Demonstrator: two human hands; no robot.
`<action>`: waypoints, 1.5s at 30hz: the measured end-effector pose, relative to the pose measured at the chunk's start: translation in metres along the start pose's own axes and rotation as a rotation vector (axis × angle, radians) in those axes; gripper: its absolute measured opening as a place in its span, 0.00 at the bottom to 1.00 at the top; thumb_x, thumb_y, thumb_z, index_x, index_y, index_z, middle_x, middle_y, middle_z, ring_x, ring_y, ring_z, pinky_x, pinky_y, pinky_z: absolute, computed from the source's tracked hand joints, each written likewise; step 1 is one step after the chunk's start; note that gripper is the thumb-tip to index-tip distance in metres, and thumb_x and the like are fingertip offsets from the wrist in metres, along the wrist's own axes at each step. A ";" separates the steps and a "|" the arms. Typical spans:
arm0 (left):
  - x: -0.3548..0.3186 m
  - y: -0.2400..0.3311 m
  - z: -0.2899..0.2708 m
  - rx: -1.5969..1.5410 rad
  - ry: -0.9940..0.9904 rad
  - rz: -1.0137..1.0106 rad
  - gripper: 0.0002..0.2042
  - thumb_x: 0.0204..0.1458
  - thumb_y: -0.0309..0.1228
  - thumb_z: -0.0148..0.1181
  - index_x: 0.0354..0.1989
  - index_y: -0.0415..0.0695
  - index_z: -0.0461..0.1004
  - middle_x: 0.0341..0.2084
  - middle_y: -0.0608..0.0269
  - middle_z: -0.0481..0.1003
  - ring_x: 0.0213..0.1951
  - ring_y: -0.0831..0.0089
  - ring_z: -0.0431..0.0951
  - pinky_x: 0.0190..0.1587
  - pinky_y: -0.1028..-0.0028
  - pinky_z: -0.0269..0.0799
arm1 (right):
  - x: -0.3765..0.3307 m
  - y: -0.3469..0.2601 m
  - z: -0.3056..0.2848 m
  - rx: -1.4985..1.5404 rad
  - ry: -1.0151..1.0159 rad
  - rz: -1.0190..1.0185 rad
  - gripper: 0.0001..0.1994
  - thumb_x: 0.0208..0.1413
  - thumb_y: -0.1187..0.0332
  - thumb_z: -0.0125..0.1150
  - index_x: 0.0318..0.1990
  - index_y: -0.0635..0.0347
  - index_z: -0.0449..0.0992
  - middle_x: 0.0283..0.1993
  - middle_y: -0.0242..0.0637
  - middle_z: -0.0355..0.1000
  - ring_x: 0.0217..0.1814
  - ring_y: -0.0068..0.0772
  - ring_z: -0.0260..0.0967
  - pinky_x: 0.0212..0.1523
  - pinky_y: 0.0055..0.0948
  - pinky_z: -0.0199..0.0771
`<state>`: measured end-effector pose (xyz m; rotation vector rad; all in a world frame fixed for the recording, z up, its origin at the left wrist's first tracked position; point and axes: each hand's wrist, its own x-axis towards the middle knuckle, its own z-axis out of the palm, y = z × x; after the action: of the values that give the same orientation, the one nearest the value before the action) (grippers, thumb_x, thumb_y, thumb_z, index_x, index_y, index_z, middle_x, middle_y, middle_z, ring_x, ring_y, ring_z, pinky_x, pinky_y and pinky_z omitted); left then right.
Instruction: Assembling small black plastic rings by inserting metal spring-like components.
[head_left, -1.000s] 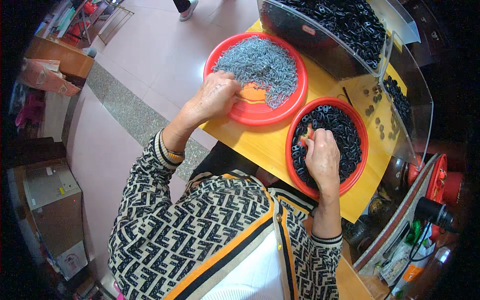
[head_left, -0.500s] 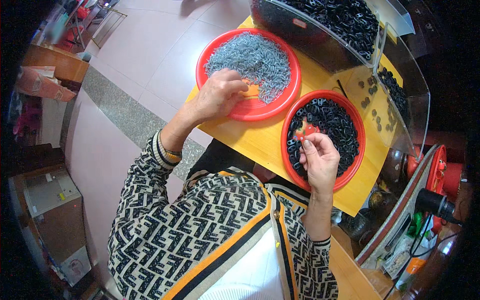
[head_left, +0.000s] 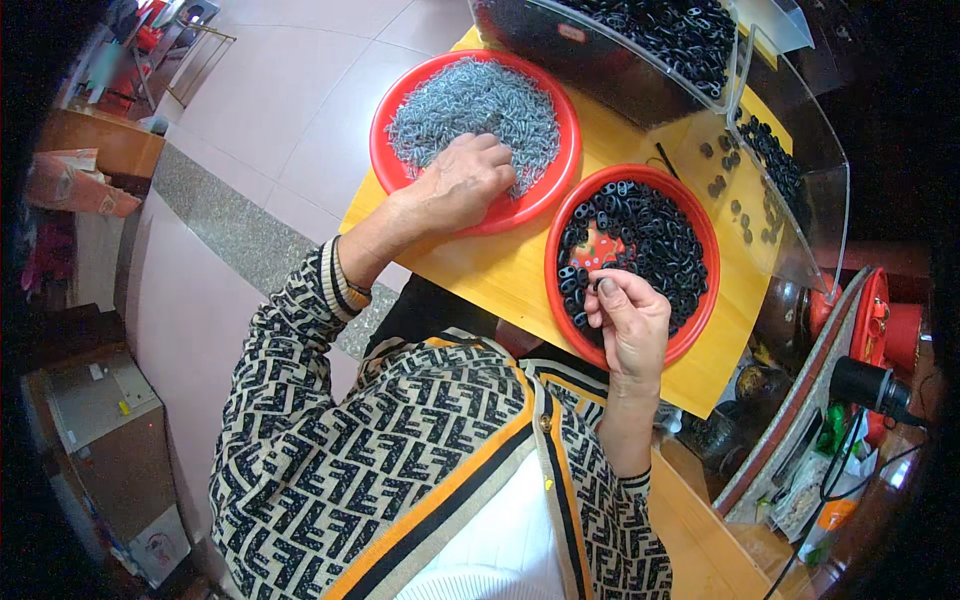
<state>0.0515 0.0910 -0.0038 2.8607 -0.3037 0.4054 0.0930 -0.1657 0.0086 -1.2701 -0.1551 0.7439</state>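
My left hand (head_left: 468, 182) is over the near side of a red round tray (head_left: 574, 150) of small grey screws (head_left: 470, 100). Its fingers curl down at the edge of the pile, and their tips are hidden under the hand. On the right, my right hand (head_left: 634, 318) is held above a second red tray (head_left: 712, 262) full of black plastic two-hole pieces (head_left: 655, 230). Thumb and forefinger pinch together there, with one small black piece apparently between them. A bare patch of that tray's patterned bottom shows beside the fingertips.
Both trays stand on a yellow wooden table (head_left: 520, 275). Behind them is a large clear bin (head_left: 600, 60) heaped with more black pieces. Several dark round bits (head_left: 735, 215) show through clear plastic at the right. A black cylindrical device (head_left: 868, 385) with a cable sits farther right.
My left hand has moved right and farther onto the screws, covering the bare patch of the tray. My right hand keeps its pinch over the black pieces. The whole view has shifted slightly.
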 end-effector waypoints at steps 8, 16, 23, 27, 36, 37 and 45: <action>-0.004 -0.002 0.000 0.055 0.019 0.065 0.05 0.38 0.26 0.48 0.25 0.41 0.67 0.22 0.58 0.66 0.31 0.63 0.67 0.35 0.69 0.63 | -0.004 -0.005 -0.001 0.155 -0.006 0.024 0.06 0.51 0.75 0.52 0.36 0.67 0.71 0.25 0.34 0.67 0.21 0.18 0.62 0.19 0.14 0.61; -0.024 0.026 -0.013 -0.717 0.272 -0.289 0.03 0.44 0.15 0.49 0.27 0.36 0.66 0.25 0.61 0.68 0.28 0.72 0.69 0.34 0.78 0.64 | -0.001 -0.005 -0.001 0.169 0.005 0.082 0.04 0.50 0.76 0.52 0.34 0.65 0.69 0.24 0.32 0.67 0.20 0.17 0.61 0.17 0.13 0.59; -0.019 0.075 -0.001 -1.848 0.246 -0.443 0.08 0.45 0.20 0.55 0.36 0.36 0.71 0.28 0.67 0.69 0.32 0.81 0.68 0.35 0.82 0.65 | -0.010 -0.013 0.023 0.015 0.033 -0.029 0.05 0.50 0.78 0.51 0.36 0.66 0.68 0.26 0.32 0.67 0.22 0.15 0.64 0.19 0.12 0.63; -0.015 0.088 0.007 -2.122 0.218 -0.387 0.15 0.46 0.20 0.55 0.44 0.36 0.67 0.30 0.65 0.69 0.33 0.80 0.69 0.38 0.80 0.66 | -0.021 -0.019 0.043 -0.133 0.078 -0.141 0.07 0.50 0.78 0.51 0.38 0.68 0.67 0.28 0.32 0.68 0.25 0.14 0.65 0.22 0.12 0.66; -0.014 0.076 0.001 -1.911 0.250 -0.504 0.14 0.45 0.21 0.56 0.42 0.36 0.68 0.30 0.64 0.70 0.34 0.79 0.70 0.38 0.80 0.68 | -0.022 -0.014 0.045 -0.132 0.082 -0.163 0.08 0.50 0.80 0.51 0.39 0.67 0.67 0.29 0.31 0.68 0.26 0.14 0.65 0.24 0.12 0.68; -0.013 0.068 -0.002 -1.745 0.268 -0.589 0.13 0.44 0.22 0.57 0.41 0.36 0.69 0.30 0.64 0.70 0.34 0.79 0.70 0.38 0.79 0.67 | -0.021 -0.013 0.043 -0.136 0.091 -0.163 0.07 0.50 0.80 0.50 0.38 0.67 0.68 0.28 0.31 0.68 0.26 0.15 0.65 0.24 0.12 0.67; -0.031 -0.003 -0.003 -0.638 0.364 -0.622 0.07 0.47 0.23 0.52 0.36 0.36 0.70 0.24 0.56 0.74 0.28 0.72 0.75 0.31 0.75 0.69 | -0.020 -0.010 0.036 -0.166 0.115 -0.165 0.07 0.50 0.80 0.51 0.38 0.66 0.68 0.27 0.31 0.68 0.23 0.13 0.64 0.22 0.11 0.65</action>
<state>0.0220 0.1005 -0.0110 2.0571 0.4385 0.5568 0.0638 -0.1495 0.0349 -1.4353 -0.2287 0.5231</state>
